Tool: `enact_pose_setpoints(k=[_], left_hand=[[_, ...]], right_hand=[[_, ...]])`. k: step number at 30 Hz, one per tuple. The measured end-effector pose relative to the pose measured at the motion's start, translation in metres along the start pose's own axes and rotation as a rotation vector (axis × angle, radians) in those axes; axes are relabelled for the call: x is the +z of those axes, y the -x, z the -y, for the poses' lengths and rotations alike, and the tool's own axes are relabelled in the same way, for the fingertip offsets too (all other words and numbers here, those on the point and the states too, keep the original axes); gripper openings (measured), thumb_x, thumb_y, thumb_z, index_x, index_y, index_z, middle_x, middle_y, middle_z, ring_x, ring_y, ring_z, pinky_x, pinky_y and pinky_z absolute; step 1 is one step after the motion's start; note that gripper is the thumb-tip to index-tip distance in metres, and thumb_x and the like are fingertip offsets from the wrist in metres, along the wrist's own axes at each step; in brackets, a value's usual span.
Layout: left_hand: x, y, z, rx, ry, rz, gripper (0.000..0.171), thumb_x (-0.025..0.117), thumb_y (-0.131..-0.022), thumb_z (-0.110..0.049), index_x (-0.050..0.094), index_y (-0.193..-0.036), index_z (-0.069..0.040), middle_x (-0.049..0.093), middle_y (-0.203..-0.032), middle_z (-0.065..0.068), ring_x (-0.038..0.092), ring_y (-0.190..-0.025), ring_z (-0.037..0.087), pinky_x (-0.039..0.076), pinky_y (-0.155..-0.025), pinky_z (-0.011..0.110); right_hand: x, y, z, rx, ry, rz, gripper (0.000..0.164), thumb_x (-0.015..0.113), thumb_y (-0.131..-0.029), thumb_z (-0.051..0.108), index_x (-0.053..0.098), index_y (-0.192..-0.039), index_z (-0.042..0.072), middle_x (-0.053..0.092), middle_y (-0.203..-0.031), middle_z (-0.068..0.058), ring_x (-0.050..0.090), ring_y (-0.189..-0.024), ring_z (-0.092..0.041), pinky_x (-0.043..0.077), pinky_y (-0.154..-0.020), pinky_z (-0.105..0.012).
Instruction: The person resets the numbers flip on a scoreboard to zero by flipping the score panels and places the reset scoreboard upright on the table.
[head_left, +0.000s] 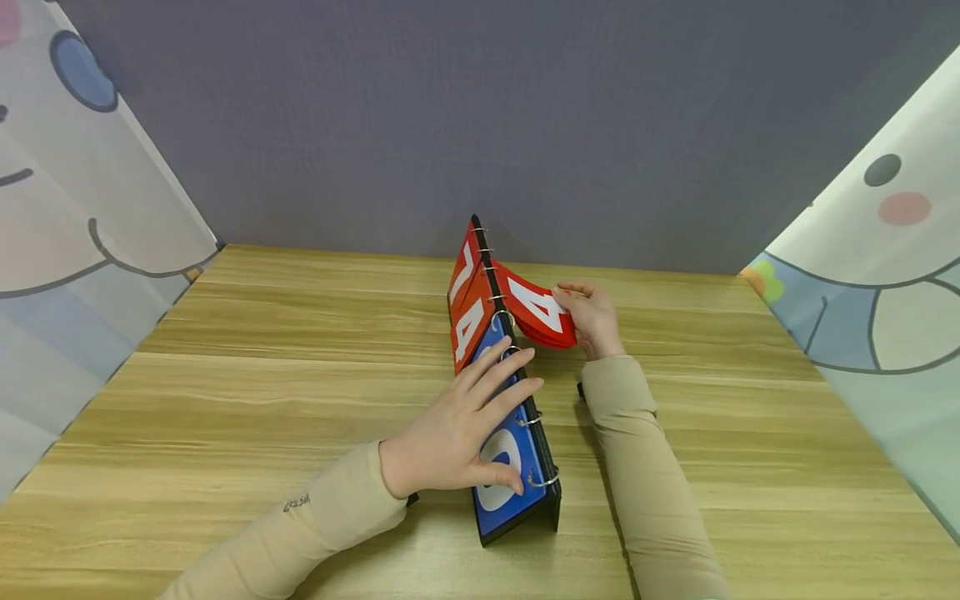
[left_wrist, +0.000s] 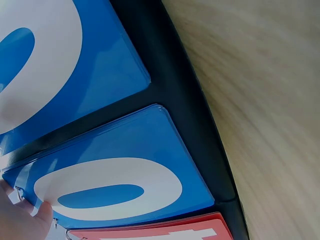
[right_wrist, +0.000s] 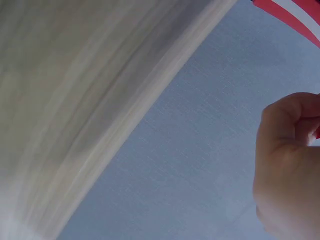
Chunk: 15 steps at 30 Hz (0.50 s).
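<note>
A flip scoreboard (head_left: 551, 487) with a black tent-shaped stand and metal rings stands on the table, its long side running away from me. Two red number cards and blue zero cards (left_wrist: 115, 192) lie on its left face. My left hand (head_left: 465, 425) rests with spread fingers over the blue cards and the top edge by the rings. On the far right side, my right hand (head_left: 592, 321) pinches the outer edge of red cards (head_left: 536, 308) showing a white 4, holding them lifted out from the stand. In the right wrist view, its fingers curl at the picture's edge.
The wood-grain table (head_left: 300, 358) extends on both sides of the scoreboard. A grey panel (head_left: 525, 125) rises behind it. Cartoon-printed sheets (head_left: 885, 275) stand at the left and right.
</note>
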<state>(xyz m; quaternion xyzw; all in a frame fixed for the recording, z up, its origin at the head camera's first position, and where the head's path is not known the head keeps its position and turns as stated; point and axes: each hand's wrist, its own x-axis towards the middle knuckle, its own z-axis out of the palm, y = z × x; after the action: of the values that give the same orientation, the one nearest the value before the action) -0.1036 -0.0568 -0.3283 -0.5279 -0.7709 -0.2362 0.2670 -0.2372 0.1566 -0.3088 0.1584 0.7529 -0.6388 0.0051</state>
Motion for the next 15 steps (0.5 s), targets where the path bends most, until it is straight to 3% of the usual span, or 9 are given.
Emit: enact_pose_setpoints(k=[6, 15], left_hand=[[0.0001, -0.0001, 0.0003, -0.001, 0.0, -0.002, 0.087, 0.021, -0.086, -0.07, 0.031, -0.142, -0.004, 0.025, -0.151, 0.019, 0.016, -0.142, 0.041, 0.017, -0.114, 0.05], [0.0008, -0.0002, 0.0013, 0.002, 0.0, 0.002, 0.087, 0.023, -0.086, -0.07, 0.031, -0.143, -0.004, 0.024, -0.151, 0.019, 0.019, -0.141, 0.043, 0.017, -0.114, 0.049]], right_hand=[[0.001, -0.0003, -0.0008, -0.002, 0.057, -0.024, 0.038, 0.06, -0.091, 0.027, 0.056, -0.125, 0.011, 0.058, -0.097, -0.005, 0.058, -0.071, -0.009, 0.051, -0.061, -0.02], [0.0046, 0.0002, -0.0016, -0.088, 0.182, -0.07, 0.032, 0.058, -0.093, 0.025, 0.049, -0.118, 0.006, 0.055, -0.09, -0.008, 0.055, -0.069, -0.013, 0.048, -0.058, -0.021]])
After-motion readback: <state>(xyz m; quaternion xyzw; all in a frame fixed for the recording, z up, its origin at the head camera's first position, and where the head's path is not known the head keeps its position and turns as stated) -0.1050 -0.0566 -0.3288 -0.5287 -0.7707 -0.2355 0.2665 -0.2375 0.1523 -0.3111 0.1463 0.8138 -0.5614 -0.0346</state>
